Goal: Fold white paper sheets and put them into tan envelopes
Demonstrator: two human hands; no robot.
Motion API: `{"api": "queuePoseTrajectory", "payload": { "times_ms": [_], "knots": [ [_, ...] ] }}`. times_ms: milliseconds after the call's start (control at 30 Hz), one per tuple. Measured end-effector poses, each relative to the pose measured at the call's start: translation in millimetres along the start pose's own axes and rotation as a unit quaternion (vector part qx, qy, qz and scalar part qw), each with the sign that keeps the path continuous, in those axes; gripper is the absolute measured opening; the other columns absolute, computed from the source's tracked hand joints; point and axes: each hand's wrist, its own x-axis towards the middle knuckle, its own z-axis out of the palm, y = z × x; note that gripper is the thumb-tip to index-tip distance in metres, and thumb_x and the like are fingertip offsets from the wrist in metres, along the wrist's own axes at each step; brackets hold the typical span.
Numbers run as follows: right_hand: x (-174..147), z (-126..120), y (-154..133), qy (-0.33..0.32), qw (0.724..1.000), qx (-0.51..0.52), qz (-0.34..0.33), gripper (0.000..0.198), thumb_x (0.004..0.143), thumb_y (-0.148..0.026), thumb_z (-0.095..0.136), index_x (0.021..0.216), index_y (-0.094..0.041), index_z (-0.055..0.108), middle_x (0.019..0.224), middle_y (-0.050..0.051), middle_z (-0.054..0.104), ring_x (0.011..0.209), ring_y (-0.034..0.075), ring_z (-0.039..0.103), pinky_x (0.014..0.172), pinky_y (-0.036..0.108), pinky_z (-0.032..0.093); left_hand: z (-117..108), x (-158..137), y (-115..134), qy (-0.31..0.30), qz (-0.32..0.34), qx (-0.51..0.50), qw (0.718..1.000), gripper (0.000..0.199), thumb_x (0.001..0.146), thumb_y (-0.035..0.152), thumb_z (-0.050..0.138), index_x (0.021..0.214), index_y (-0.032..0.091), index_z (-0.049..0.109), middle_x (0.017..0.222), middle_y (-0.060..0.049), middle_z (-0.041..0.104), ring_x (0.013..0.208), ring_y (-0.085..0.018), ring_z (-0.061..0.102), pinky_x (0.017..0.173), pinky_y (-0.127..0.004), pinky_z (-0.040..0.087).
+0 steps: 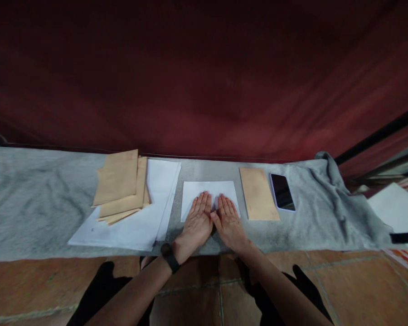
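A white sheet of paper (209,186) lies in front of me on a grey cloth, its long side running left to right. My left hand (199,216) rests flat on its left half, fingers stretched out and pointing away from me; a dark band is on that wrist. Flat on the right half is my right hand (228,222), its fingers extended too. The thumbs meet near the paper's middle. Both palms hide the paper's near edge, so I cannot tell whether it is folded.
Several brown envelopes (117,177) are piled at left on larger white sheets (122,233). Right of the paper lies a single brown envelope (259,194), then a phone (283,192). The grey cloth (309,226) bunches at its right end. A dark red curtain (204,90) hangs behind.
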Motion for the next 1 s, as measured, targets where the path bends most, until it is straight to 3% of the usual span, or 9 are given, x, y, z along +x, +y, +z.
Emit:
{"api": "queuePoseTrajectory", "payload": {
  "times_ms": [100, 233, 500, 600, 767, 900, 1000],
  "knots": [
    [1, 0, 0, -0.003, 1.0, -0.012, 0.004, 0.065, 0.108, -0.046, 0.026, 0.154, -0.001, 0.037, 0.161, 0.024, 0.036, 0.153, 0.031, 0.029, 0.122, 0.053, 0.034, -15, 6, -18, 0.01, -0.048, 0.031, 0.998, 0.061, 0.1, 0.023, 0.032, 0.157, 0.002, 0.03, 0.163, -0.021, 0.03, 0.155, -0.028, 0.02, 0.126, -0.05, 0.024],
    [1, -1, 1, 0.001, 1.0, -0.022, -0.003, 0.065, 0.108, -0.045, 0.027, 0.154, 0.0, 0.038, 0.16, 0.024, 0.038, 0.153, 0.031, 0.03, 0.121, 0.053, 0.035, -40, 10, -45, 0.011, -0.126, 0.093, 0.988, 0.062, 0.095, 0.01, 0.032, 0.157, 0.004, 0.032, 0.164, -0.021, 0.029, 0.155, -0.032, 0.022, 0.126, -0.056, 0.016],
    [2, 3, -1, 0.005, 0.999, -0.04, -0.018, 0.065, 0.107, -0.044, 0.032, 0.158, -0.003, 0.03, 0.161, 0.024, 0.036, 0.152, 0.032, 0.032, 0.12, 0.055, 0.035, -56, 12, -71, -0.05, -0.251, 0.091, 0.963, 0.062, 0.095, 0.007, 0.031, 0.157, 0.012, 0.034, 0.166, -0.018, 0.025, 0.154, -0.036, 0.023, 0.116, -0.07, 0.027],
    [2, 2, -2, 0.0, 0.999, -0.045, -0.02, 0.065, 0.107, -0.044, 0.034, 0.157, -0.003, 0.031, 0.161, 0.024, 0.035, 0.152, 0.033, 0.032, 0.12, 0.055, 0.035, -56, 11, -73, -0.025, -0.264, 0.092, 0.96, 0.061, 0.095, 0.006, 0.031, 0.156, 0.01, 0.036, 0.165, -0.021, 0.028, 0.153, -0.039, 0.024, 0.114, -0.075, 0.024],
    [3, 0, -2, -0.011, 0.999, -0.047, -0.021, 0.066, 0.107, -0.045, 0.035, 0.156, -0.002, 0.033, 0.161, 0.024, 0.035, 0.152, 0.032, 0.03, 0.121, 0.054, 0.034, -61, 11, -76, 0.036, -0.228, 0.107, 0.967, 0.063, 0.092, -0.001, 0.025, 0.152, 0.007, 0.042, 0.163, -0.021, 0.032, 0.156, -0.034, 0.016, 0.12, -0.072, 0.014],
    [2, 1, 0, -0.012, 0.999, -0.046, -0.023, 0.066, 0.107, -0.046, 0.034, 0.156, -0.002, 0.033, 0.16, 0.024, 0.037, 0.152, 0.032, 0.031, 0.121, 0.053, 0.035, -65, 12, -81, 0.031, -0.286, 0.131, 0.949, 0.058, 0.096, 0.005, 0.026, 0.151, 0.009, 0.044, 0.161, -0.025, 0.034, 0.151, -0.044, 0.025, 0.108, -0.08, 0.026],
    [1, 2, 0, -0.008, 0.999, -0.049, -0.023, 0.066, 0.106, -0.046, 0.034, 0.157, -0.004, 0.032, 0.161, 0.024, 0.036, 0.152, 0.033, 0.032, 0.12, 0.054, 0.035, -64, 14, -86, -0.006, -0.307, 0.14, 0.941, 0.057, 0.098, 0.006, 0.021, 0.148, 0.008, 0.048, 0.153, -0.03, 0.044, 0.142, -0.045, 0.042, 0.102, -0.072, 0.04]
  ]
}}
